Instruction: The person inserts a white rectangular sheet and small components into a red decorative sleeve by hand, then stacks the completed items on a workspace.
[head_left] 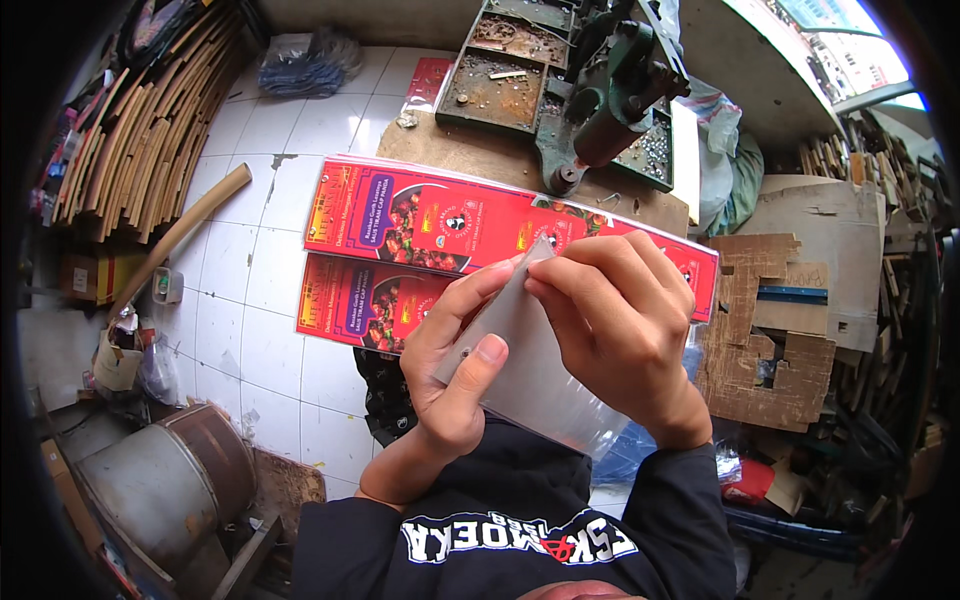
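A greyish-white, glossy sheet (530, 340) is held up at a tilt in front of my chest. It has a small round mark near its left edge; whether that is a hole or an eyelet I cannot tell. My left hand (455, 365) grips the sheet's left side, thumb on the near face and fingers behind. With bent fingertips, my right hand (630, 315) pinches the upper corner. Beyond my hands, long red printed strips (390, 215) lie stacked on a wooden board (440, 142). A second red strip (350, 300) is partly hidden by my left hand.
A dark green press (610, 120) stands at the board's far side beside a metal tray (490, 95) of small parts. Stacked wooden strips (150, 120) are at far left, with a metal drum (160, 475) below. Cut cardboard (760, 350) lies right.
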